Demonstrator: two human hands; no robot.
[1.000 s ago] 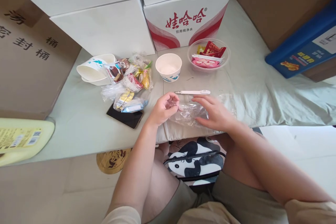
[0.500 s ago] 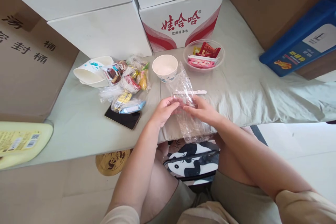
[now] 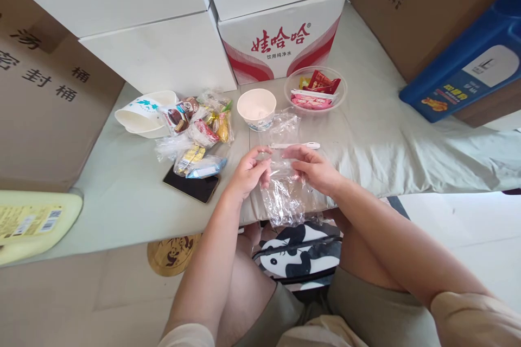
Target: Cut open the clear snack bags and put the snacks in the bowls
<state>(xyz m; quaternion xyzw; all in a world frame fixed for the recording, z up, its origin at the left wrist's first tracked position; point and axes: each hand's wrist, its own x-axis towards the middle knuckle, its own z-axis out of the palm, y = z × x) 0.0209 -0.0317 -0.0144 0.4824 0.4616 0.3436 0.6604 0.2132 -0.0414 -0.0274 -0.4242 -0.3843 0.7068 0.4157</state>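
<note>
A clear, crinkled plastic bag (image 3: 285, 200) is stretched between my two hands above the front of the cloth-covered surface. My left hand (image 3: 253, 171) pinches its left side with bent fingers. On the opposite side my right hand (image 3: 311, 167) grips it between thumb and fingers. The bag's lower part hangs toward the front edge, and its upper part reaches toward a white paper bowl (image 3: 256, 110). Just beyond my fingers lies a slim white plastic stick (image 3: 311, 145), partly seen through the bag.
A clear tub (image 3: 340, 100) with red and pink snack packets stands at the back right. Bagged snacks (image 3: 203, 133) and more paper bowls (image 3: 142, 114) lie left, beside a black phone (image 3: 191, 183). White boxes (image 3: 280, 43) wall the back; a blue jug (image 3: 464, 65) leans right.
My hands have moved a little apart, and the plastic bag between them is spread wider and flatter. Its top end has dropped away from beside the bowl. The view has shifted slightly.
</note>
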